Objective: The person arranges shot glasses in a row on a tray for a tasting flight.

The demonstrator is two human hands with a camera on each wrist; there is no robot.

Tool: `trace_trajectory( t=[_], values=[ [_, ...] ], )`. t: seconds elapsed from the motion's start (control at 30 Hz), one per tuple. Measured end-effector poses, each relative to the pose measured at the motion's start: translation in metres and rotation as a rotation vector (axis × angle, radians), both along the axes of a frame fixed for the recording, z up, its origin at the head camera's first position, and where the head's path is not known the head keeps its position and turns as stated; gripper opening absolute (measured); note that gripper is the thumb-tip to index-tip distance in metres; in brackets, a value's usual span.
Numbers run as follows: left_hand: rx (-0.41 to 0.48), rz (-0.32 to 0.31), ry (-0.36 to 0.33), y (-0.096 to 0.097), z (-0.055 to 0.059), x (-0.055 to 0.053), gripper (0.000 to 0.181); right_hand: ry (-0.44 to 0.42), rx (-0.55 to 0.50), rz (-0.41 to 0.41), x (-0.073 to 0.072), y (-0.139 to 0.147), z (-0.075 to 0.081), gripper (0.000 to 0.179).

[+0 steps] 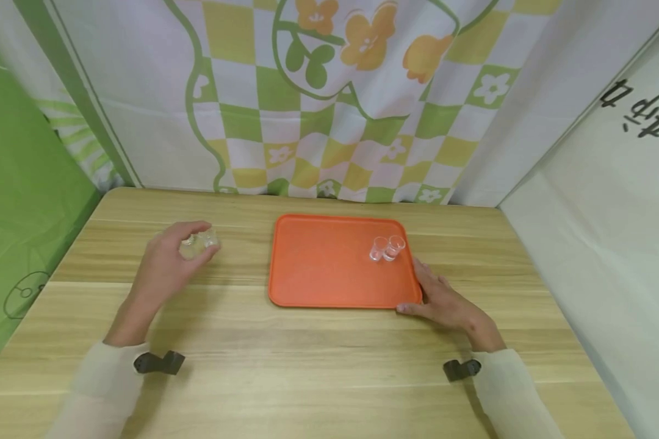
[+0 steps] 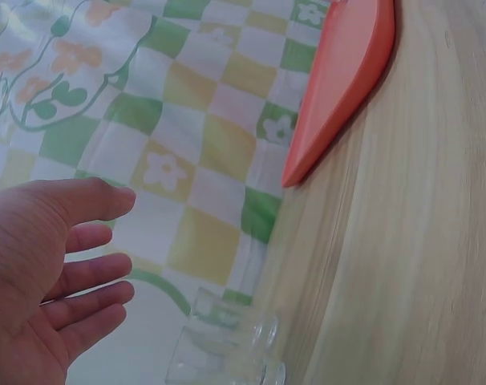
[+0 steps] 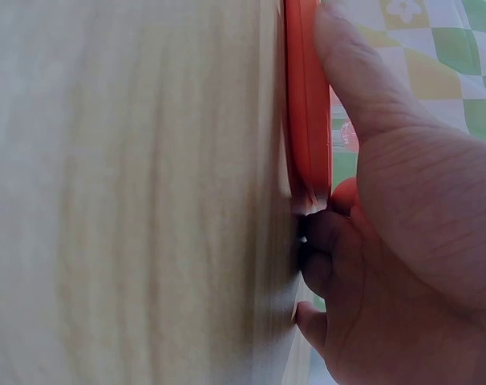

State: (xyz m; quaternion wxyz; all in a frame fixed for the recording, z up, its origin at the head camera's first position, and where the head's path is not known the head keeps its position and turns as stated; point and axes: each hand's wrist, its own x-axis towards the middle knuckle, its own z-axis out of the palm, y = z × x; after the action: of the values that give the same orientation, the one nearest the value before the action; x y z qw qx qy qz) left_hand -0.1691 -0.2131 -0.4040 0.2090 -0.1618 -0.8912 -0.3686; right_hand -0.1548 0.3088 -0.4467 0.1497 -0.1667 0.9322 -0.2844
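My left hand [image 1: 167,259] reaches over the left side of the table, thumb and forefinger spread around two small clear shot glasses [image 1: 210,238]. In the left wrist view, the fingers look relaxed, and a gap separates them from the glasses [image 2: 227,345]. An orange tray [image 1: 335,268] lies at the table's middle. Two more clear shot glasses [image 1: 395,247] stand side by side near its right edge. My right hand [image 1: 447,305] grips the tray's near right corner. In the right wrist view, its thumb lies along the tray rim [image 3: 309,104] while the other fingers curl against the corner.
The wooden table [image 1: 307,366] ends at a patterned curtain [image 1: 329,140] behind the tray. A green cloth [image 1: 27,201] hangs at the left, and a white panel with dark writing [image 1: 609,201] stands along the right.
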Motion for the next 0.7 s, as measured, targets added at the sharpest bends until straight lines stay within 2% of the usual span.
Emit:
trace_trajectory(
  t=[0.23,0.5,0.7],
  values=[
    [0.009,0.040,-0.026,-0.016,-0.004,-0.001,0.040,0.008,0.001,0.008,0.000,0.001,-0.001,0.115],
    [0.003,0.103,-0.111,-0.030,-0.012,0.000,0.045,0.008,0.003,0.007,0.000,0.000,0.000,0.115],
    [-0.012,0.083,-0.172,-0.039,-0.016,0.001,0.053,0.016,0.006,0.008,0.000,0.000,0.000,0.115]
  ],
)
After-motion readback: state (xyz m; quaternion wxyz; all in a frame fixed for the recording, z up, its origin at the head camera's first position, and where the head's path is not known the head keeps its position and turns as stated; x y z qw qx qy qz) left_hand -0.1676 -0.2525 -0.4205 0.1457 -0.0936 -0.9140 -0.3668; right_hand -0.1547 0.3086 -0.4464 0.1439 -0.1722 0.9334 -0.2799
